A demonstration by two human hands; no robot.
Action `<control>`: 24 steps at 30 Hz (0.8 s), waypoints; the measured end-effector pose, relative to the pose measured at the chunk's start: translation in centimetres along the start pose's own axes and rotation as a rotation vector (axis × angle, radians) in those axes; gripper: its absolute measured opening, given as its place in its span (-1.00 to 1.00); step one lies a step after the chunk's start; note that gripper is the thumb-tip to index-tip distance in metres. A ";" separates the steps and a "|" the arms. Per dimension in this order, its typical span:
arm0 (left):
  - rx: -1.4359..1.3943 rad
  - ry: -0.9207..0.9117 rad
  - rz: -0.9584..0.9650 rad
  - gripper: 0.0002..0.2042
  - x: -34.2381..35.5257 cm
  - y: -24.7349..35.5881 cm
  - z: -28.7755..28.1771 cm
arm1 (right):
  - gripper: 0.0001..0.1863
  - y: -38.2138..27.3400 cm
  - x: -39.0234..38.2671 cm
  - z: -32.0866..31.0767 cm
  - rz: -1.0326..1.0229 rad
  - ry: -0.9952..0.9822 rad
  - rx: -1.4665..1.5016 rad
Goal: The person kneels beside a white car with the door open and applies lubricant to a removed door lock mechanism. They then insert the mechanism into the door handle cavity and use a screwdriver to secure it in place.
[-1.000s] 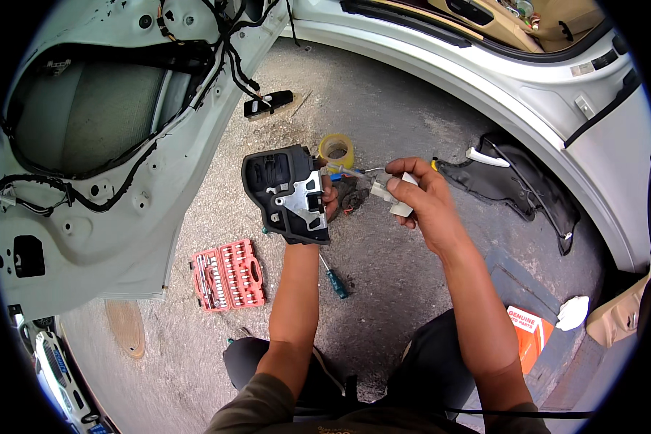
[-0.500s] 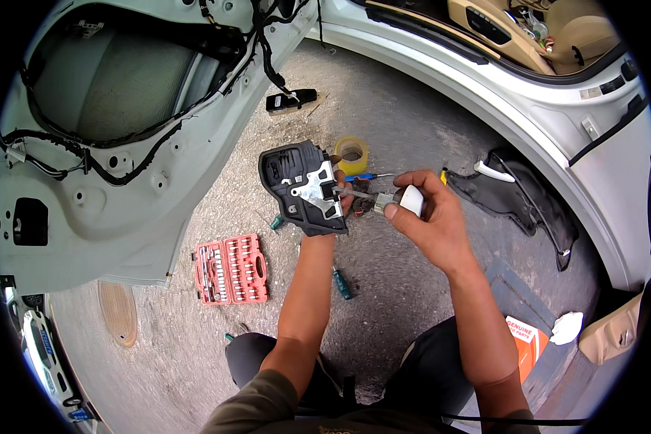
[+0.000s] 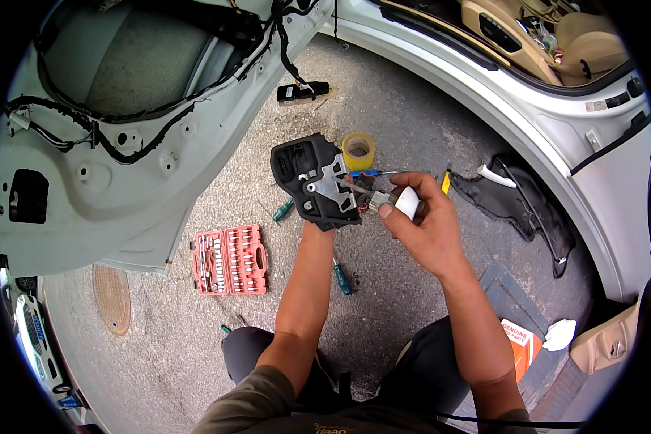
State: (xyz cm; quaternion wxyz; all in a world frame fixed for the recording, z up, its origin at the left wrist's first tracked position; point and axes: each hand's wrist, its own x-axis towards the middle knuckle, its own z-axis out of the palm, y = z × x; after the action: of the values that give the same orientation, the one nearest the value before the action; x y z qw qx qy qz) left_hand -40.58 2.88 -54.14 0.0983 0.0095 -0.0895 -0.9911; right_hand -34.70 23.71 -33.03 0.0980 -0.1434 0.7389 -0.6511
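My left hand supports a car door latch from below and behind, its fingers mostly hidden by the black housing. A silver metal plate covers part of the latch's face. My right hand pinches a lock cylinder with a white cap between thumb and fingers. From the cylinder a thin metal rod runs to the latch, its tip at an opening in the plate; how deep it sits I cannot tell.
The stripped car door stands at left, with hanging wiring. On the ground lie a red socket set, a tape roll, green-handled screwdrivers, a switch panel, black trim and an orange-white box.
In the view, the latch has shifted slightly right and its face has turned a little. The lock cylinder stays pinched in my right hand, with its rod still at the latch.
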 end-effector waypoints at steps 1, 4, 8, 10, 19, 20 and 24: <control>0.008 -0.015 -0.005 -0.47 0.1 0.0 0.0 | -0.57 0.0 0.0 0.1 -0.006 0.001 0.013; 0.034 -0.071 -0.033 -0.47 0.0 0.1 0.0 | -0.52 0.3 0.1 0.1 0.007 0.008 0.078; 0.041 -0.086 -0.114 -0.47 0.1 -0.1 2.9 | -0.41 0.9 1.2 -0.8 0.080 0.116 0.266; 0.155 -0.096 -0.076 -0.53 -0.1 -0.3 5.7 | -0.35 2.1 2.1 -1.8 0.099 0.153 0.376; 0.118 0.123 -0.167 -0.60 -0.7 -3.0 9.8 | -0.58 4.0 3.7 -3.1 0.118 0.237 0.590; 0.097 0.117 -0.179 -0.59 -0.9 -3.6 10.2 | -0.67 4.1 3.8 -3.2 0.123 0.239 0.591; -0.011 0.002 -0.205 -0.55 -1.5 -4.7 11.2 | -0.63 5.2 4.3 -4.2 0.096 0.211 0.732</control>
State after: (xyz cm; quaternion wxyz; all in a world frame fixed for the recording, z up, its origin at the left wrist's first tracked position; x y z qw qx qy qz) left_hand -40.45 9.67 -43.94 -0.0036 0.0190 -0.0823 -0.9964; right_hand -40.58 26.74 -37.43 0.0964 0.0038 0.4693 -0.8777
